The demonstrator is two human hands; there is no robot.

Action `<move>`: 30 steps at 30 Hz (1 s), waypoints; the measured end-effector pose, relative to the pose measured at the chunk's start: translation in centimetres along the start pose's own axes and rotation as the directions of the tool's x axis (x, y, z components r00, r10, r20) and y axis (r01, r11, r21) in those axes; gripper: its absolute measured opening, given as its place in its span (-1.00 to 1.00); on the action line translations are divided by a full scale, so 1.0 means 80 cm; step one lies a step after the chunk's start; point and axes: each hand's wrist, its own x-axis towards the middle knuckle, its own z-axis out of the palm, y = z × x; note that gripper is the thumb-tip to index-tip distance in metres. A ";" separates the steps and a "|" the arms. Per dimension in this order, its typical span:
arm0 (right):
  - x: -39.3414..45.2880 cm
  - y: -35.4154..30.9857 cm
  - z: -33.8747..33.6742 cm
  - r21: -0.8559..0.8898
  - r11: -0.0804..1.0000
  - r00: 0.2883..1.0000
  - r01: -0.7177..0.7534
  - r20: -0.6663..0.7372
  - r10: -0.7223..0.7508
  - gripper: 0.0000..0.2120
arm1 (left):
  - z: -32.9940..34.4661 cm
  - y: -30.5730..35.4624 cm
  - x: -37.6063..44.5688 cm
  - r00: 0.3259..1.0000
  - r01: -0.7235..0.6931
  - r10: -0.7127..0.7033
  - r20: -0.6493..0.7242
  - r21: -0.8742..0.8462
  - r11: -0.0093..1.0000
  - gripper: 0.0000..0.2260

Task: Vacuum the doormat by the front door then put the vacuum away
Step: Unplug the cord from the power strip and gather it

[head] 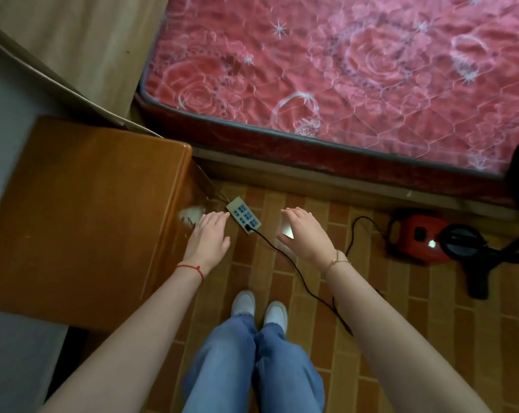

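Brick-patterned flooring [282,204] beside the mattress [341,70] is where I hold my left hand [209,236] and right hand [304,234], both flat and empty, flanking the power strip [243,215], presumably because the red vacuum [422,238] nearby is plugged in there.

There is one camera, up on the person's head. It looks almost straight down at the floor [401,338], from standing height. The mattress [341,70] fills the top edge.
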 end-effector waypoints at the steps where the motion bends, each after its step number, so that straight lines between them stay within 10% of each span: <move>1: 0.017 0.010 0.025 -0.006 1.000 1.000 0.005 0.002 -0.005 -0.40 | 0.029 -0.010 0.015 1.000 0.004 -0.004 0.000 0.010 1.000 -0.45; 15: 0.272 0.098 0.323 -0.073 0.991 0.992 0.112 0.071 -0.106 -0.53 | 0.381 -0.122 0.195 0.987 -0.121 0.110 0.116 0.086 0.989 -0.30; 30: 0.343 0.108 0.410 -0.265 0.930 0.965 0.256 0.019 -0.260 -0.63 | 0.471 -0.145 0.261 0.985 -0.172 0.171 0.018 0.196 0.965 -0.31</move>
